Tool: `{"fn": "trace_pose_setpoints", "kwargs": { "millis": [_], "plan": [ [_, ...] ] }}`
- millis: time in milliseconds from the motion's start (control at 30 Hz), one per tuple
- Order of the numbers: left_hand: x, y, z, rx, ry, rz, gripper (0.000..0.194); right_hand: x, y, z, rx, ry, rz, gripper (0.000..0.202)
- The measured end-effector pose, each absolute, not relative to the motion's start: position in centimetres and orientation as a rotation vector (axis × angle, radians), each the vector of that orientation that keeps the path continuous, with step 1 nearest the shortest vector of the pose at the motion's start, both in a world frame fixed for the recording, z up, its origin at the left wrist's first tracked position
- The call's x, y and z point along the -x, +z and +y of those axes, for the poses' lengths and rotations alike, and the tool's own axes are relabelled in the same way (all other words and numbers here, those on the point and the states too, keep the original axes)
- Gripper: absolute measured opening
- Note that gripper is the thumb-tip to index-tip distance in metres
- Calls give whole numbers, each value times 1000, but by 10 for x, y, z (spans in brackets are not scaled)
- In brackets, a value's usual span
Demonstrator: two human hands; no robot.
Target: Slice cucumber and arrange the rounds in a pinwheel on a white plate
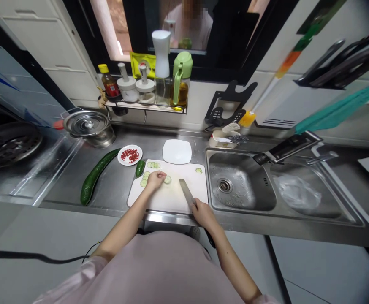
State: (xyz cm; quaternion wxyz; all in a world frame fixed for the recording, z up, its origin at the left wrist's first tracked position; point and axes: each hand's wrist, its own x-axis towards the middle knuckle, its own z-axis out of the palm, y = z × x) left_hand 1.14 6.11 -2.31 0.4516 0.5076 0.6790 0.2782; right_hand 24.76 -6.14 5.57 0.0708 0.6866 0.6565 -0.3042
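My left hand [155, 180] is pinched over the white cutting board [172, 202], fingertips closed at the edge of a pale green cucumber slice [167, 180]. Wrapped around the handle of a kitchen knife [187, 192] is my right hand [202, 211]; the blade points away from me, low over the board. More cucumber slices [153, 165] lie in overlapping rows at the board's left side, some partly behind my left hand. An end piece of cucumber [199, 171] sits at the far right corner. A short green cucumber piece [140, 168] rests by the left edge.
Left of the board are a long cucumber [97, 175] and a plate [136, 162] of red bits. An empty white dish [177, 152] stands behind it. The sink [241, 181] lies to the right. A lidded pot [91, 128] and a condiment shelf [146, 105] are farther back.
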Motion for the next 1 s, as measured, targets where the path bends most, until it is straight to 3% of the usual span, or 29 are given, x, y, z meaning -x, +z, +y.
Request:
{"fn": "trace_pose_setpoints", "kwargs": {
  "millis": [367, 1000],
  "plan": [
    [-20, -19, 47, -1561, 504, 1803, 21, -247, 60, -67, -2044, -872, 1957, 26],
    [-12, -30, 44, -1563, 593, 1823, 19, -220, 76, -53, -1791, -704, 2125, 34]
  ]
}}
